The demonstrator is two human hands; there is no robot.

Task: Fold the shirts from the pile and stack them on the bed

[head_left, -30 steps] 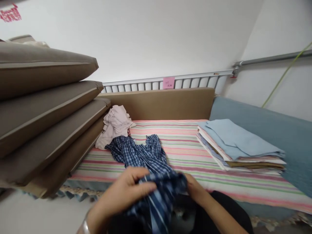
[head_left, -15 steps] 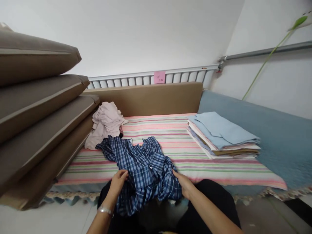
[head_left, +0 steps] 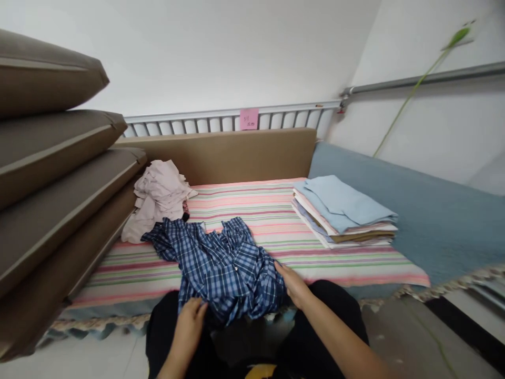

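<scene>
A blue plaid shirt (head_left: pixel 224 266) lies rumpled across the front of the striped sheet (head_left: pixel 236 202), its lower end hanging over the edge toward my knees. My left hand (head_left: pixel 190 318) pinches the shirt's near left edge with bent fingers. At the shirt's right side, my right hand (head_left: pixel 292 284) grips the bunched cloth, thumb on top and the other fingers hidden behind it. A small button shows on the shirt's front. Touching the shirt's far left part is a heap of pale pink clothes (head_left: pixel 160 192), with a bit of dark patterned cloth beside it.
A neat stack of folded clothes (head_left: pixel 343 208), light blue on top, rests at the right. Big brown cushions (head_left: pixel 59 179) are piled high at the left. Behind stand a tan backrest board (head_left: pixel 236 155) and a radiator (head_left: pixel 189 123); a blue padded cover (head_left: pixel 426 216) lines the right.
The shirt, earlier bunched up between both hands, is now lowered and spread wider. My left hand let go, then moved down to the shirt's near edge. The view has shifted rightward.
</scene>
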